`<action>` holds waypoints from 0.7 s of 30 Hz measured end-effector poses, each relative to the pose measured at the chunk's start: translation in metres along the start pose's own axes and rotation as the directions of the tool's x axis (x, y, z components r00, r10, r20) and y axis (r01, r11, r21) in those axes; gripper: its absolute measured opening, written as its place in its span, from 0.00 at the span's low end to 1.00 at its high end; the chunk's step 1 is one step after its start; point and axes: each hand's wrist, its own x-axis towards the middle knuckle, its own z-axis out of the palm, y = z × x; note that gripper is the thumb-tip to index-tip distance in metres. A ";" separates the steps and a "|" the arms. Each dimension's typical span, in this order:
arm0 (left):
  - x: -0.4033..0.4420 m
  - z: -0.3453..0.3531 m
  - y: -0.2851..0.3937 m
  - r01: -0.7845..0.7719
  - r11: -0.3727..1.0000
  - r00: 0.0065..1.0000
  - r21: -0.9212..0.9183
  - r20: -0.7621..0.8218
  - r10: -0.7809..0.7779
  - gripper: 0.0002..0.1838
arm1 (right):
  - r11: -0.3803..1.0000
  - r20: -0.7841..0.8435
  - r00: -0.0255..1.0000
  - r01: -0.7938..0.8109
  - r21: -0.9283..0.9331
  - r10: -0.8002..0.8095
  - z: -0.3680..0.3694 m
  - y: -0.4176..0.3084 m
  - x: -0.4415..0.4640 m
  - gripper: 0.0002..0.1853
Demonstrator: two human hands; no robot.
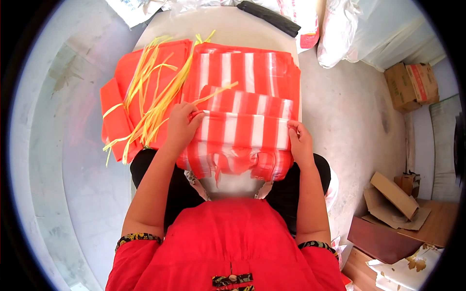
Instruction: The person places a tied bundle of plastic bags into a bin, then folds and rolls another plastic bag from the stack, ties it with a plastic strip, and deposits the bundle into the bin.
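Red-and-white striped plastic bags (242,65) lie stacked on a pale table (194,25), their near part folded over in layers. My left hand (183,123) pinches the left end of the folded striped layer. At its right end, my right hand (300,137) grips the edge between thumb and fingers. The gathered handles of the bags hang toward my lap. Left of the stack lie plain red bags (127,65), with loose yellow strips (158,92) spread across them. One yellow strip sticks out beside my left hand over the striped bags.
A black roll (269,18) lies at the table's far edge near white plastic sacks (338,31). Cardboard boxes (411,87) stand against the right wall. An opened carton (394,206) sits on a brown box at the lower right.
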 end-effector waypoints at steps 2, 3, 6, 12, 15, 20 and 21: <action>-0.002 -0.004 0.003 0.254 0.943 0.959 -0.217 0.182 -0.216 0.10 | 1.000 0.014 1.000 -0.007 -0.019 0.007 -0.001 0.005 -0.001 0.13; -0.001 -0.006 0.003 0.276 0.935 0.951 -0.221 0.207 -0.231 0.10 | 0.999 0.015 1.000 0.009 -0.036 -0.008 -0.001 0.006 0.000 0.14; 0.008 -0.005 0.004 0.314 0.924 0.932 -0.216 0.257 -0.257 0.11 | 0.997 0.003 1.000 0.026 -0.074 -0.026 -0.001 0.008 0.001 0.15; 0.011 0.001 0.000 0.328 0.939 0.914 -0.106 0.289 -0.286 0.14 | 0.986 0.035 0.999 0.046 -0.162 -0.041 -0.007 -0.008 -0.006 0.17; 0.008 0.002 -0.002 0.337 0.937 0.905 -0.088 0.303 -0.297 0.14 | 0.979 0.061 0.996 0.071 -0.193 -0.060 -0.010 -0.009 -0.012 0.18; 0.005 0.002 -0.002 0.314 0.949 0.902 0.020 0.306 -0.305 0.15 | 0.979 0.086 0.992 0.103 -0.177 -0.088 -0.010 -0.011 -0.019 0.19; 0.006 0.002 0.002 0.298 0.949 0.901 0.099 0.298 -0.315 0.15 | 0.976 0.093 0.991 0.115 -0.185 -0.099 -0.011 -0.009 -0.020 0.19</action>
